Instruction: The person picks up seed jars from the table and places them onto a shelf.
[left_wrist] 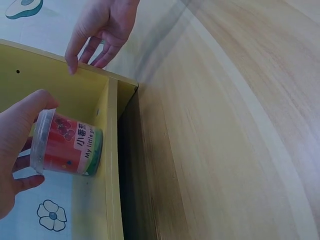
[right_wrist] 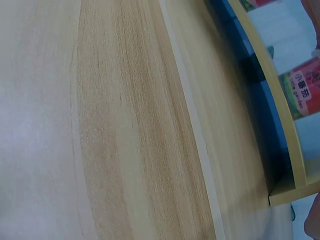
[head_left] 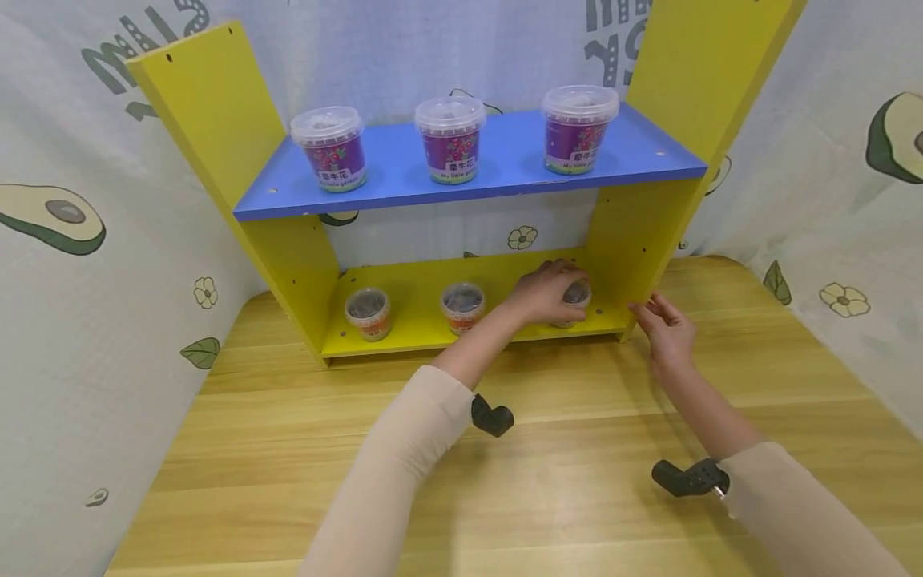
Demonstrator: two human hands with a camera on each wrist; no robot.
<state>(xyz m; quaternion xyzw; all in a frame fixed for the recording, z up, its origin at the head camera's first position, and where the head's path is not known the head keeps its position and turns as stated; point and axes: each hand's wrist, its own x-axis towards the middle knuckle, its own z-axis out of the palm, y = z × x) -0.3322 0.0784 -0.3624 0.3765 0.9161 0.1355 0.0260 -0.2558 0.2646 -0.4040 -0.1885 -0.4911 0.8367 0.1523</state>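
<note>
My left hand (head_left: 548, 292) reaches onto the yellow lower shelf and grips a red-labelled plastic cup (left_wrist: 70, 145) round its clear lid. That cup stands upright at the shelf's right end, mostly behind the fingers in the head view. At the lower front of the yellow right side panel (head_left: 649, 232), my right hand (head_left: 671, 332) pinches the panel's edge, thumb on the inner face and fingers outside. Two similar cups stand farther left on the same shelf, the middle cup (head_left: 464, 308) and the left cup (head_left: 368, 314).
Three purple lidded cups, among them the middle one (head_left: 451, 140), stand on the blue upper shelf (head_left: 389, 160). The shelf unit rests on a wood-grain table (head_left: 562, 481). A patterned cloth (head_left: 72, 320) hangs behind and at both sides.
</note>
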